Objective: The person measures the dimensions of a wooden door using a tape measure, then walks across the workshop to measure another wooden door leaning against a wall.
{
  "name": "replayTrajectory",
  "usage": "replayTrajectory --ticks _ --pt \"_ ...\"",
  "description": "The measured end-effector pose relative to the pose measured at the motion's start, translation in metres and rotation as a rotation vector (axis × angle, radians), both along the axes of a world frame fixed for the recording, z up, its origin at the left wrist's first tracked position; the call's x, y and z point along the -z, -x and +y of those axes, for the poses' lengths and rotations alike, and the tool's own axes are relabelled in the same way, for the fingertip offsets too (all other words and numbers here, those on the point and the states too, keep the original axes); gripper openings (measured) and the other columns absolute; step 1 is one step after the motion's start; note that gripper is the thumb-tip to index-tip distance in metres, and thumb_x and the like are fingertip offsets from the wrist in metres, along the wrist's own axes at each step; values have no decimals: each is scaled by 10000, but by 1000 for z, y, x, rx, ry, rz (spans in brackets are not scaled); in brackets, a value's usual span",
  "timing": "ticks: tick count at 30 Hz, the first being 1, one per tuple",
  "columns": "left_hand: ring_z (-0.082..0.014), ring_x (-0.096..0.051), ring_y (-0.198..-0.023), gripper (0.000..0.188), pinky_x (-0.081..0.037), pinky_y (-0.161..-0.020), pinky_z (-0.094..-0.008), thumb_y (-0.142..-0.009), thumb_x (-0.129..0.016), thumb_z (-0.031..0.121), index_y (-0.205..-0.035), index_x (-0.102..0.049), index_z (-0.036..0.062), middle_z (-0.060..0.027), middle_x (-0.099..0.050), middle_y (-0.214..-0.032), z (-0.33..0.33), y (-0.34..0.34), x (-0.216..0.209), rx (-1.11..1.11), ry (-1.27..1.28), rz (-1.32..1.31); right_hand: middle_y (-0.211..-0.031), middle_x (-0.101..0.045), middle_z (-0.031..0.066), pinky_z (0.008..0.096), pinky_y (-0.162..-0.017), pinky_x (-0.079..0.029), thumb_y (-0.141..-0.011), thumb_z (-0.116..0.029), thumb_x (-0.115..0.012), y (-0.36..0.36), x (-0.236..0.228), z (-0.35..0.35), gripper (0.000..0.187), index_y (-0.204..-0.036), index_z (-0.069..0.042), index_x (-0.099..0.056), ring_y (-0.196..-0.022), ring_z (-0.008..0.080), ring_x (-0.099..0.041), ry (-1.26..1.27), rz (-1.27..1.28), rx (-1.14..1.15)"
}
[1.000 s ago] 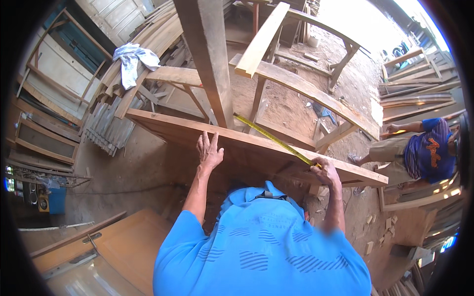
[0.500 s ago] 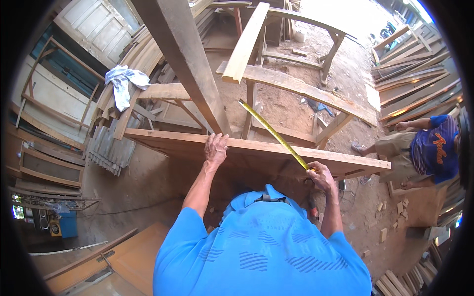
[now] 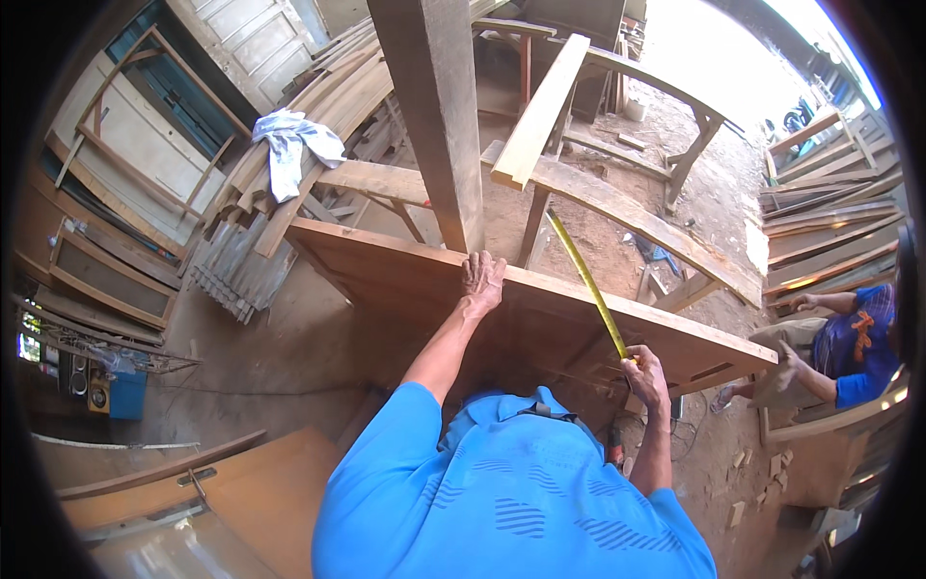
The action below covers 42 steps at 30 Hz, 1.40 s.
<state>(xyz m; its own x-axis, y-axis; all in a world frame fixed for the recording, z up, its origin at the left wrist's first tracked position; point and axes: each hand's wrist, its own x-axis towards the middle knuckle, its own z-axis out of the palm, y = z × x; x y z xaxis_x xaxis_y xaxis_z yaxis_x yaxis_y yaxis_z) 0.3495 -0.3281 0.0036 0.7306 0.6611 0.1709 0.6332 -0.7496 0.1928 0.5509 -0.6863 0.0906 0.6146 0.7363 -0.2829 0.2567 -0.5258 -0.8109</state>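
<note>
A brown panelled wooden door stands on its long edge across the space in front of me, beside a thick upright wooden post. My left hand grips the door's top edge close to the post's foot, fingers folded over it. In my right hand is a tape measure, held on the near side of the door. Its yellow blade is drawn out and rises past the top edge, slanting up and left to a free end. The case is mostly hidden by my fingers.
Behind the door stand wooden trestles with a pale plank across them. Stacked boards with a white cloth lie at left. Another person is at the right, near leaning boards. Wood scraps litter the floor.
The whole view has shifted, moving the scene rightward. The tape's blade now stands steeper. My left hand stays on the door's edge. The other person's near arm has moved.
</note>
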Motion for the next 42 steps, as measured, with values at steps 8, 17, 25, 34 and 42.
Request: replayTrajectory --ticks 8,17,25,34,42 --pt "-325 -494 -1105 217 -398 -894 -465 -850 -621 152 -1062 -639 109 -137 -556 -1115 19 -20 5 117 -108 116 -865 -661 81 315 -687 -509 -903 -172 -654 5 7 30 287 -1142 -18 -624 -777 145 -618 57 23 48" --pt "-302 -505 -1136 206 -398 -924 -461 -906 -523 160 -1008 -694 109 -114 -595 -1123 37 -52 0 107 -157 198 -1023 -646 126 312 -771 -515 -919 -178 -684 33 10 43 479 -1328 6 -514 -899 167 -614 82 187 4" --pt "-328 -550 -1102 167 -443 -928 -480 -902 -549 171 -952 -687 92 -134 -607 -1102 57 -47 7 161 -153 129 -1151 -647 211 367 -894 -521 -898 -224 -698 -10 23 15 608 -1396 27 -457 -1037 258 -642 81 250 -29" --pt "-400 -526 -1156 594 -415 -1032 -498 -776 -789 289 -1273 -579 42 -207 -574 -1238 -74 -34 -2 136 281 -337 -1335 -566 275 404 -1031 -466 -925 -302 -661 -37 36 1 638 -1401 66 -447 -1226 340 -585 68 281 40" --pt "-154 -674 -862 375 -560 -749 -323 -1019 -527 462 -1183 -606 134 -38 -686 -1011 -176 -37 -15 -176 2334 -609 -1277 -602 292 418 -1002 -482 -932 -335 -643 8 -11 99 661 -1420 48 -412 -1190 365 -601 219 252 -156"
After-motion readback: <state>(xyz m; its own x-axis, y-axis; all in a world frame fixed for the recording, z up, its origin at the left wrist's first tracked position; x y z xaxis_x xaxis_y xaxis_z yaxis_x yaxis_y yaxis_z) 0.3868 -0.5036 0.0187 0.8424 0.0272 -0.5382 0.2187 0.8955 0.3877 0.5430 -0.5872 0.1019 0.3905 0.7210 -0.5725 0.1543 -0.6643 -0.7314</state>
